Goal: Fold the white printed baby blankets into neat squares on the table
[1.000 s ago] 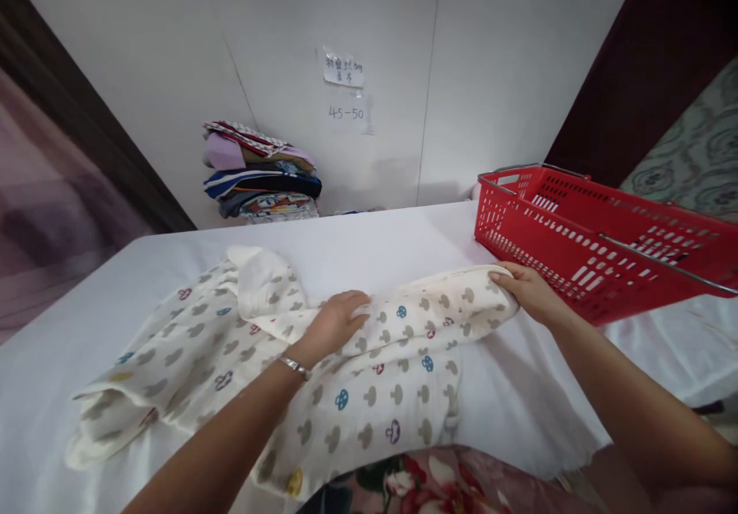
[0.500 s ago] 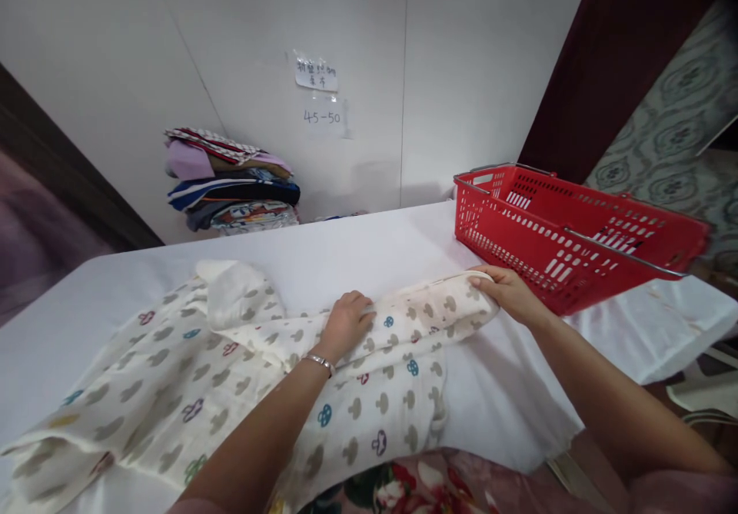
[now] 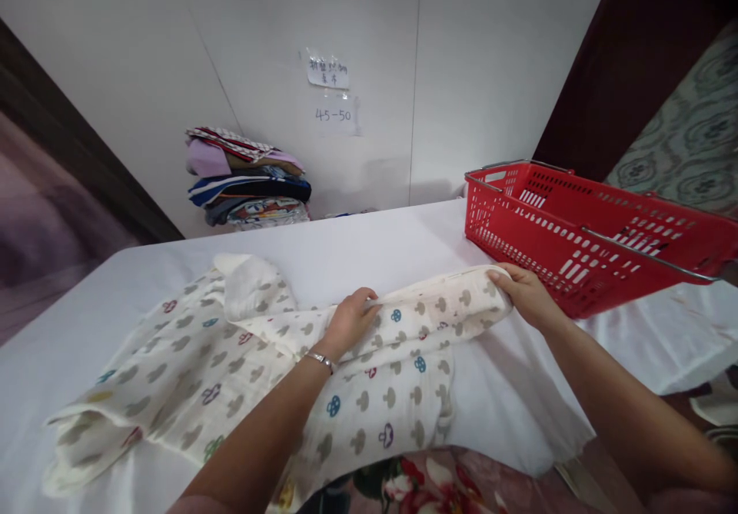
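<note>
Pinching wrinkled cloth (image 3: 390, 400), the right hand (image 3: 529, 296) holds its rounded end.

Two bare forearms (image 3: 605, 372) reach forward; the left hand (image 3: 350, 322) curls palm down, the right hand (image 3: 529, 295) pinches firmly.

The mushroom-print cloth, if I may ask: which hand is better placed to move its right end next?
Right hand, probably: it pinches the cloth at that end, while the left hand is nearer the middle.
</note>
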The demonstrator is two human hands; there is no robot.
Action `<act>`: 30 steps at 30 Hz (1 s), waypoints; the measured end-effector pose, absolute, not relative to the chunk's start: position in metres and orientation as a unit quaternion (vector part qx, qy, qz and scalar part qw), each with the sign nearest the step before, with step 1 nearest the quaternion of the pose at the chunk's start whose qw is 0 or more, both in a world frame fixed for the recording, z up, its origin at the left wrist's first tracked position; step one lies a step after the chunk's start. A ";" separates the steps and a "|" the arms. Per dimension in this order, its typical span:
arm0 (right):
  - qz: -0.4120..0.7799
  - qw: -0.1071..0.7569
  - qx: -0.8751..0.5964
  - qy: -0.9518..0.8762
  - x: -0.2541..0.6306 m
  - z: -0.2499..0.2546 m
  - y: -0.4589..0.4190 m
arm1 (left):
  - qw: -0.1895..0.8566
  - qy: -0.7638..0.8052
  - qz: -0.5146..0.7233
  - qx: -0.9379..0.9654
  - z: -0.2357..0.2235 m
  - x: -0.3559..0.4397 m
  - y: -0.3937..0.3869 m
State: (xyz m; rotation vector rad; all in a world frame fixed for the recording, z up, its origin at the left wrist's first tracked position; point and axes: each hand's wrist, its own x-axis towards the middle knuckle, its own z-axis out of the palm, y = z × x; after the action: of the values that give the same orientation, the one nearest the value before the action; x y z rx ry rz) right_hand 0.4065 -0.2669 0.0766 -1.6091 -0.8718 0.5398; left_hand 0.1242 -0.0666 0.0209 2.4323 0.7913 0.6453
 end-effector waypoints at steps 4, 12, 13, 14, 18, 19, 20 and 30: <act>0.232 0.591 -0.682 -0.362 0.406 0.075 -0.265 | 0.219 0.234 0.276 0.906 0.018 0.121 -0.067; 0.232 0.590 -0.681 -0.366 0.406 0.076 -0.267 | 0.176 0.187 0.288 0.923 0.010 0.122 -0.068; 0.229 0.587 -0.684 -0.368 0.407 0.075 -0.267 | 0.173 0.186 0.292 0.922 0.011 0.122 -0.068; 0.227 0.584 -0.686 -0.371 0.407 0.074 -0.267 | 0.170 0.185 0.296 0.921 0.012 0.122 -0.069; 0.223 0.582 -0.688 -0.372 0.408 0.072 -0.266 | 0.159 0.191 0.309 0.918 0.017 0.120 -0.071; 0.222 0.583 -0.689 -0.369 0.407 0.073 -0.266 | 0.154 0.192 0.307 0.920 0.017 0.120 -0.071; 0.222 0.583 -0.690 -0.366 0.406 0.073 -0.266 | 0.150 0.191 0.302 0.922 0.018 0.119 -0.072; 0.245 0.615 -0.665 -0.345 0.403 0.077 -0.267 | 0.178 0.220 0.280 0.917 0.016 0.119 -0.077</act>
State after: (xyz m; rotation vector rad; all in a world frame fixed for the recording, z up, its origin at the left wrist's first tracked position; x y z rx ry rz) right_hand 0.4028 -0.2669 0.0766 -1.5312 -0.7959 0.5655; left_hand 0.1193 -0.0770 0.0160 2.5954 0.6223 0.7929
